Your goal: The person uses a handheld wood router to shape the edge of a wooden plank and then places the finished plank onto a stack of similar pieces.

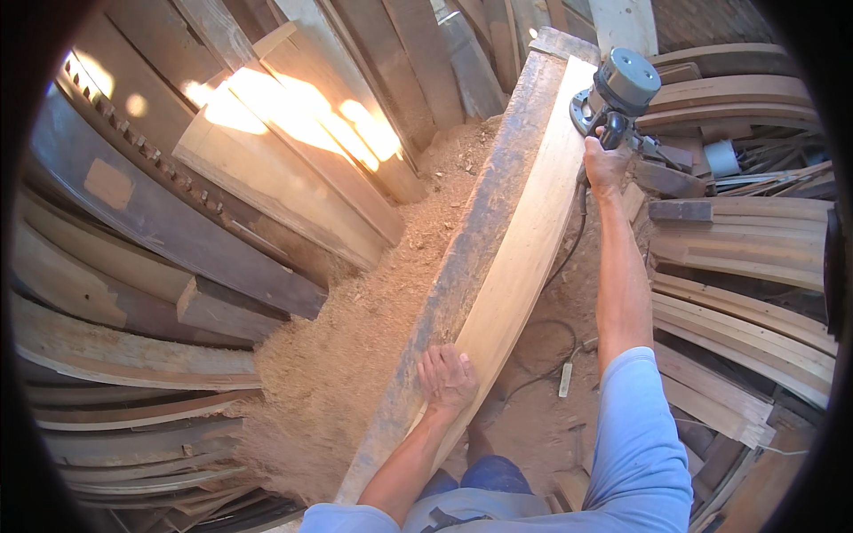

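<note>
A long pale wooden board (524, 240) lies along a worn, dark-stained bench beam (466, 240). My left hand (446, 377) rests on the near part of the board, palm down, with its fingers lying flat over the board's left side. At the far end, my right hand (608, 164) is wrapped round the black side handle of a router (629, 82). The router has a grey cylindrical motor housing, and its round base sits on the board near the far right edge. Its bit is hidden from view.
A dark power cord (579, 222) hangs from the router toward the floor, near a pale plug or connector (566, 379). Sawdust (346, 391) covers the floor left of the bench. Leaning planks (293, 169) stand at left; stacked boards (742, 240) and a white bucket (721, 158) are at right.
</note>
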The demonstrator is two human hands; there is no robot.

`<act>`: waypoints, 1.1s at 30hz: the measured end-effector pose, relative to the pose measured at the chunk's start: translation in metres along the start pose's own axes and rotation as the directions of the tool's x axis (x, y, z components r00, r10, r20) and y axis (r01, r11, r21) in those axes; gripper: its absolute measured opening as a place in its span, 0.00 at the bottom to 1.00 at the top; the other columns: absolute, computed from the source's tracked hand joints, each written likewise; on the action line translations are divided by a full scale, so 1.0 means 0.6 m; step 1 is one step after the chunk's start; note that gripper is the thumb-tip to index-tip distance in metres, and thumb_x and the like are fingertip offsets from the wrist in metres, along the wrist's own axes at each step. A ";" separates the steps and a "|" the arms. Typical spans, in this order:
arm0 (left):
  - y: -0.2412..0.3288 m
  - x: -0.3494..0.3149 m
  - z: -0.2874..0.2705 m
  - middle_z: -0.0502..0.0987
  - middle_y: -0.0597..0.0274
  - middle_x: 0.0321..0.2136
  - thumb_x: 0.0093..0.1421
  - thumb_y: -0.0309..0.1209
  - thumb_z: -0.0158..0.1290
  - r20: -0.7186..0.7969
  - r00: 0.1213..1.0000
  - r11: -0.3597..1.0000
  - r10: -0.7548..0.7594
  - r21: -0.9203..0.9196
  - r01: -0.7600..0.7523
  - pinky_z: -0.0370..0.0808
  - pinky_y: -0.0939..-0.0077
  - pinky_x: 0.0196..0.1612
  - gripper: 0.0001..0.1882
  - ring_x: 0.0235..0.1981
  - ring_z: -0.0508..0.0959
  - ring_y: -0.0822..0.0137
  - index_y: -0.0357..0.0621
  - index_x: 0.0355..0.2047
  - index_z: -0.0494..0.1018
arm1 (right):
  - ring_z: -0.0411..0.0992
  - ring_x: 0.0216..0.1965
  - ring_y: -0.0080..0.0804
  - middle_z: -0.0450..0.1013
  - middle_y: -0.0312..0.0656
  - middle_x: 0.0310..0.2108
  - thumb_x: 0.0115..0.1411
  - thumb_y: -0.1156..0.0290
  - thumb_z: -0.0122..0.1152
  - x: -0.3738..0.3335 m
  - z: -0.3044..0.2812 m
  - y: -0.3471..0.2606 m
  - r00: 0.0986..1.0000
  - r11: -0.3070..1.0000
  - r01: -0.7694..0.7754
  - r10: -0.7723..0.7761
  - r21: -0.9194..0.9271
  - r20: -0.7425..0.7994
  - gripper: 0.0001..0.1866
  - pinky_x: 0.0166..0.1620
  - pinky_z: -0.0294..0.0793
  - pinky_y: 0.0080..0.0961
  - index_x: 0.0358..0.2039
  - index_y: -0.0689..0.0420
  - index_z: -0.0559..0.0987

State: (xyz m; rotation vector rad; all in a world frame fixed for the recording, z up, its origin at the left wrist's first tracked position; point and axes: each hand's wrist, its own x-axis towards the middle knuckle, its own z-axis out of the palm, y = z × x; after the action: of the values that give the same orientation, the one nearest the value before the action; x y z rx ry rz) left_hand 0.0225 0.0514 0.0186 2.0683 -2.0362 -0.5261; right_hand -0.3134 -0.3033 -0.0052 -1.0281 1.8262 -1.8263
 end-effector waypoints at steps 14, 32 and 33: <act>-0.003 0.001 0.009 0.70 0.48 0.35 0.59 0.37 0.51 -0.021 1.000 0.993 0.015 0.115 -0.012 0.65 0.49 0.42 0.13 0.39 0.71 0.47 0.42 0.37 0.67 | 0.70 0.18 0.22 0.72 0.34 0.22 0.58 0.73 0.62 0.058 -0.146 -0.113 0.960 0.963 -0.255 0.243 0.083 0.137 0.12 0.22 0.70 0.23 0.42 0.61 0.79; 0.001 -0.048 -0.012 0.64 0.36 0.56 0.59 0.51 0.57 -0.069 0.996 0.997 0.056 0.061 -0.052 0.62 0.39 0.57 0.44 0.58 0.65 0.39 0.34 0.65 0.54 | 0.66 0.16 0.30 0.65 0.35 0.15 0.63 0.69 0.55 -0.681 -0.566 -0.067 0.534 0.459 -0.772 0.844 0.439 0.055 0.11 0.21 0.72 0.33 0.22 0.52 0.71; 0.006 -0.073 -0.022 0.61 0.32 0.62 0.57 0.52 0.59 -0.068 0.993 0.994 0.091 0.062 -0.087 0.60 0.36 0.60 0.51 0.62 0.61 0.36 0.33 0.69 0.49 | 0.66 0.16 0.30 0.65 0.36 0.15 0.63 0.69 0.55 -0.719 -0.591 -0.058 0.489 0.417 -0.791 0.871 0.448 0.054 0.10 0.21 0.72 0.34 0.23 0.53 0.71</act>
State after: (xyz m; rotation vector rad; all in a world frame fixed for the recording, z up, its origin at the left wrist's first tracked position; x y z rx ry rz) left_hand 0.0246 0.0931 0.0374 1.9863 -2.1155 -0.3771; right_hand -0.2653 0.2532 -0.0385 0.2801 1.4610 -1.5126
